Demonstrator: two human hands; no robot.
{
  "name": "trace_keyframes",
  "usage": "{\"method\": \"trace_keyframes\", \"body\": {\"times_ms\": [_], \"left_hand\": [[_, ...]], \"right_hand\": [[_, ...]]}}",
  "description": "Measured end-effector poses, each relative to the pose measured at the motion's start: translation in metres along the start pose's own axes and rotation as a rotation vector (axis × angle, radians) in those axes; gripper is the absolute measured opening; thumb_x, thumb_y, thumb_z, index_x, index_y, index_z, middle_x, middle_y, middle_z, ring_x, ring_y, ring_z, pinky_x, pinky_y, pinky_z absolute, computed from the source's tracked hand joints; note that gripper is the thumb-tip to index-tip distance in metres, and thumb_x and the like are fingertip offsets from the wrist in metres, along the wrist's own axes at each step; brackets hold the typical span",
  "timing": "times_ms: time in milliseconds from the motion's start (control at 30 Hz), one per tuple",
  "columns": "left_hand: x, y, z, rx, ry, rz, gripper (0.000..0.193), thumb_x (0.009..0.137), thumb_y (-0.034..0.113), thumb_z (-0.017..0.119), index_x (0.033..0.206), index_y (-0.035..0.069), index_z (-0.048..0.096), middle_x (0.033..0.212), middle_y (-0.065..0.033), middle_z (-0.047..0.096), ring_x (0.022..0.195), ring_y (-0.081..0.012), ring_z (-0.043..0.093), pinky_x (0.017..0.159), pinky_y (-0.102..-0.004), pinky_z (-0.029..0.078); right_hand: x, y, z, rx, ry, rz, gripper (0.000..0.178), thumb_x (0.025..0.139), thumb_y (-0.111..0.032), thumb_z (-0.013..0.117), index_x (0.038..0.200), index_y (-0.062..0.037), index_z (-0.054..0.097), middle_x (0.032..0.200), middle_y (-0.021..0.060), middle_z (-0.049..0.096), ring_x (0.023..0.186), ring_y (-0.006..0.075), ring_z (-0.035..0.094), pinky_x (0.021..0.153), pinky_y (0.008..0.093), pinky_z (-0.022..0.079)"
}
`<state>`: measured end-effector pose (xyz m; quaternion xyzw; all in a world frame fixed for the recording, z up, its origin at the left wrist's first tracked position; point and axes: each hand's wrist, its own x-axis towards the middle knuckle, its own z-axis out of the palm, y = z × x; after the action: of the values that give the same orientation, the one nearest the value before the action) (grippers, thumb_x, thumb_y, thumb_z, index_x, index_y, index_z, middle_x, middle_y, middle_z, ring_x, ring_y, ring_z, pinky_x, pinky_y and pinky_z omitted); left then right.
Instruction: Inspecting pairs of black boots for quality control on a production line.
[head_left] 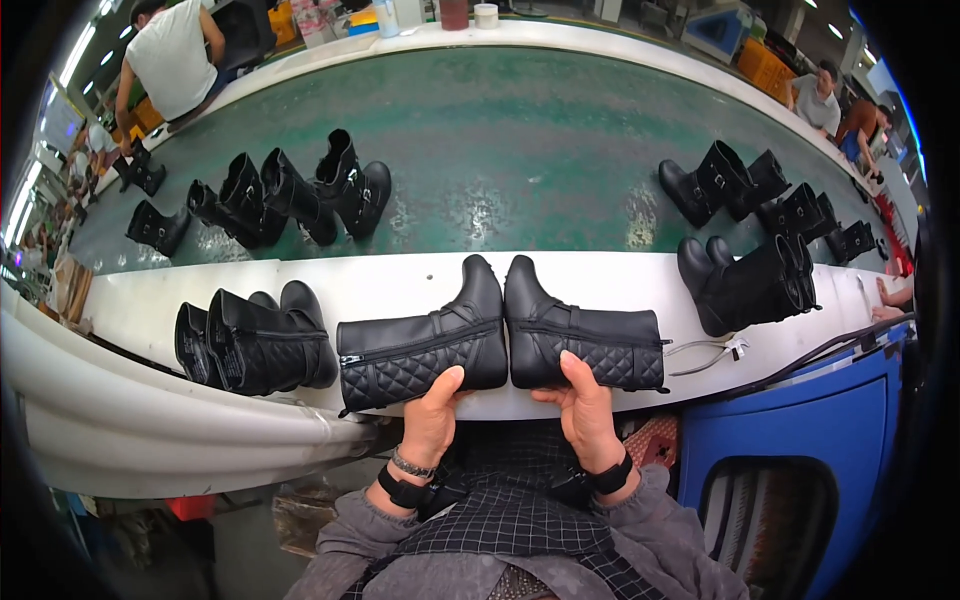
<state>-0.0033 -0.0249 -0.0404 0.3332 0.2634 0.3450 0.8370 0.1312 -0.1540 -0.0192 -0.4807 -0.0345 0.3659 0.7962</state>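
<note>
Grip: left hand (430, 415) held left boot (415, 345), right hand (592, 415) right boot (585, 345), thumbs on quilted sides; boots lay sideways on white ledge (395, 275), soles facing; shafts seemed soft, slightly slick, soles stiffer; firmest hold likely near heels.

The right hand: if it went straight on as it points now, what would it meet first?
The right hand would first meet the black boot, which it holds at the near side. Past that boot, the white counter seems next, though depth is unclear.
</note>
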Motion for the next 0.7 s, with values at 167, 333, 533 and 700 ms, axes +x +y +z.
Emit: {"method": "trace_keyframes", "body": {"times_ms": [167, 333, 533, 700], "left_hand": [[0.002, -0.004, -0.003, -0.006, -0.002, -0.002, 0.032, 0.085, 0.001, 0.063, 0.116, 0.004, 0.06, 0.113, -0.0063, 0.063, 0.102, -0.018, 0.061, 0.091, -0.0341, 0.05], [0.0, -0.005, -0.001, 0.011, -0.002, 0.014, 0.03, 0.085, 0.001, 0.063, 0.115, 0.004, 0.061, 0.114, -0.0061, 0.062, 0.102, -0.0176, 0.061, 0.092, -0.0329, 0.049], [-0.013, -0.02, -0.005, 0.646, -0.035, 0.428, 0.035, 0.084, 0.008, 0.065, 0.116, -0.002, 0.059, 0.113, -0.008, 0.062, 0.103, -0.021, 0.058, 0.093, -0.0333, 0.045], [-0.033, -0.024, 0.003, 1.158, -0.101, 0.756, 0.031, 0.079, 0.009, 0.07, 0.107, -0.001, 0.062, 0.099, -0.013, 0.064, 0.097, -0.0268, 0.061, 0.087, -0.0353, 0.047]], "right_hand": [[-0.001, 0.001, -0.002, 0.025, -0.014, 0.019, 0.025, 0.089, -0.017, 0.063, 0.11, -0.0038, 0.062, 0.102, 0.0085, 0.066, 0.087, 0.0197, 0.067, 0.067, 0.0339, 0.059], [0.0, 0.003, -0.006, 0.037, -0.03, 0.032, 0.026, 0.088, -0.016, 0.063, 0.111, -0.0035, 0.061, 0.102, 0.0089, 0.066, 0.087, 0.0204, 0.067, 0.066, 0.0338, 0.059], [-0.009, 0.013, -0.01, -0.25, -0.002, -0.303, 0.029, 0.086, -0.011, 0.065, 0.112, 0.0021, 0.058, 0.103, 0.0101, 0.064, 0.088, 0.0202, 0.064, 0.073, 0.0323, 0.055], [-0.017, 0.039, -0.026, -0.617, -0.081, -0.711, 0.043, 0.084, -0.013, 0.069, 0.123, 0.0014, 0.055, 0.118, 0.011, 0.061, 0.104, 0.0212, 0.059, 0.093, 0.0336, 0.046]]}}
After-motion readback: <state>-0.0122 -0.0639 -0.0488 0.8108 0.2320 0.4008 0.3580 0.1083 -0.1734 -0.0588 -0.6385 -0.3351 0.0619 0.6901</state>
